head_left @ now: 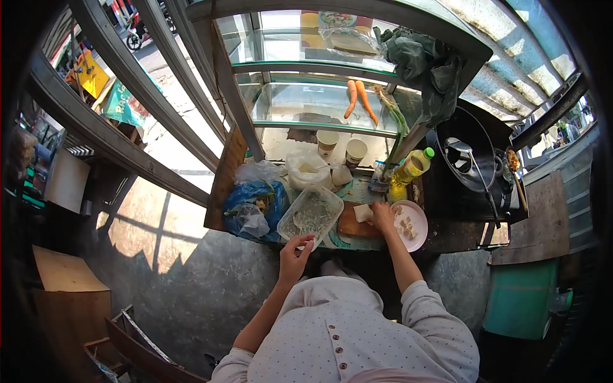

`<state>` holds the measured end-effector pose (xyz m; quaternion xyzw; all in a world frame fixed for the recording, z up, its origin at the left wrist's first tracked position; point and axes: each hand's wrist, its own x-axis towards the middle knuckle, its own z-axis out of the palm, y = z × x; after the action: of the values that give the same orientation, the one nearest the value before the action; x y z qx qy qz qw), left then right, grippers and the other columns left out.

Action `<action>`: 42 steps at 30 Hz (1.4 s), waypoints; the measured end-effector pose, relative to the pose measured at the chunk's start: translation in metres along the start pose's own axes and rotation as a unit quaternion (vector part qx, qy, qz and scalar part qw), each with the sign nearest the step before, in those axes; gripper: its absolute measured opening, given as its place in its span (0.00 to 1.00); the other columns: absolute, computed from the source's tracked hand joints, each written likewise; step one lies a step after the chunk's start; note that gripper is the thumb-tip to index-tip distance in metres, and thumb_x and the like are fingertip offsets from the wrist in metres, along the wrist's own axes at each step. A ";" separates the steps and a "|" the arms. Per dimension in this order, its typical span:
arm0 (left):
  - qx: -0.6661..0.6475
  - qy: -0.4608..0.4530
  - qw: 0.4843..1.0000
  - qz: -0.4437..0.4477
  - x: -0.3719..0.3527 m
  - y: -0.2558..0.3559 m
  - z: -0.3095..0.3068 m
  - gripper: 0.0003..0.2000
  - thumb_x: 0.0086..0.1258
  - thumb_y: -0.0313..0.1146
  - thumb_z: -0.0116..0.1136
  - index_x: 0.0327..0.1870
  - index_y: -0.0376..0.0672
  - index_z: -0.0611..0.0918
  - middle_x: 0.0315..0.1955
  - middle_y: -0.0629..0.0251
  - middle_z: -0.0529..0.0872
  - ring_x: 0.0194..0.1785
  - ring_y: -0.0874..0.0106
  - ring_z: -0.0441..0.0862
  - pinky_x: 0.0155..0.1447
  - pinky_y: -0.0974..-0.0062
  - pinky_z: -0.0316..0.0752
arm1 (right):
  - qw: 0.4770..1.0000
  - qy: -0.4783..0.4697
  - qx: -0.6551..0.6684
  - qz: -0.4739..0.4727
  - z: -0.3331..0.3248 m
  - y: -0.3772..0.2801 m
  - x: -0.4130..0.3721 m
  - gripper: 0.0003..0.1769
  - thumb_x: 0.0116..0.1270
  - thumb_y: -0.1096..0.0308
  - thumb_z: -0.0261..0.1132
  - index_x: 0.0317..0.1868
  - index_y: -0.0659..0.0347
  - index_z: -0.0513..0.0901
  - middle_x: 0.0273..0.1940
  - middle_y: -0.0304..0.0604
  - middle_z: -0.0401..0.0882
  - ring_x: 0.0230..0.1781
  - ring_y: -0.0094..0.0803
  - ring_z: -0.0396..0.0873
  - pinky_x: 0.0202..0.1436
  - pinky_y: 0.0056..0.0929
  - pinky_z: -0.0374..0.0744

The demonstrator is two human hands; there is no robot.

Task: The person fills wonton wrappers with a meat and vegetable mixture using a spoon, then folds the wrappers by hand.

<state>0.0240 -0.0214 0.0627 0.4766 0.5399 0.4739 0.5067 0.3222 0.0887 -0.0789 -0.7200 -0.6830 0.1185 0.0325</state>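
On a brown cutting board (350, 225) lies a pale white block (363, 213) that looks like tofu. My right hand (384, 218) grips its right side with the fingertips. A pink plate (418, 235) holding several small pale cubes (407, 225) is just right of that hand. My left hand (296, 255) is by the near edge of a clear plastic container (310, 217), fingers loosely bent and nothing visible in them. Water or wet residue seems to be in the container.
A yellow oil bottle (412, 167) stands behind the plate, and a black wok (469, 156) is at right. Blue plastic bags (258, 207) lie at left. Paper cups (355, 152) stand behind. Carrots (363, 102) rest on the glass shelf (300, 105) above.
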 end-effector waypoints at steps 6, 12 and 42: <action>-0.006 0.011 1.000 -0.026 -0.005 -0.006 -0.004 0.09 0.65 0.30 0.55 0.43 0.39 0.82 0.38 0.66 0.79 0.40 0.79 0.76 0.37 0.86 0.73 | 1.000 0.025 0.008 -0.011 -0.004 -0.001 -0.003 0.20 0.40 0.59 0.74 0.36 0.54 0.83 0.38 0.41 0.80 0.47 0.42 0.74 0.54 0.63 0.58; 0.005 0.029 0.999 -0.041 0.001 -0.027 -0.004 0.12 0.65 0.33 0.56 0.46 0.38 0.80 0.38 0.66 0.81 0.40 0.78 0.77 0.40 0.83 0.74 | 0.978 -0.035 0.199 -0.058 -0.062 -0.058 -0.031 0.19 0.44 0.61 0.73 0.37 0.61 0.83 0.23 0.41 0.79 0.25 0.34 0.77 0.41 0.42 0.74; 0.307 -0.106 0.938 0.118 -0.042 -0.087 -0.024 0.08 0.57 0.28 0.56 0.37 0.39 0.82 0.58 0.46 0.69 0.53 0.52 0.74 0.54 0.66 0.71 | 0.898 -0.065 0.250 -0.355 -0.045 -0.158 -0.052 0.13 0.67 0.60 0.52 0.36 0.61 0.78 0.33 0.46 0.78 0.32 0.46 0.77 0.35 0.37 0.75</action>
<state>-0.0020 -0.0723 -0.0189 0.7168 0.5422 0.2885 0.3301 0.1763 0.0531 0.0045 -0.3884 -0.8418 0.3122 0.2073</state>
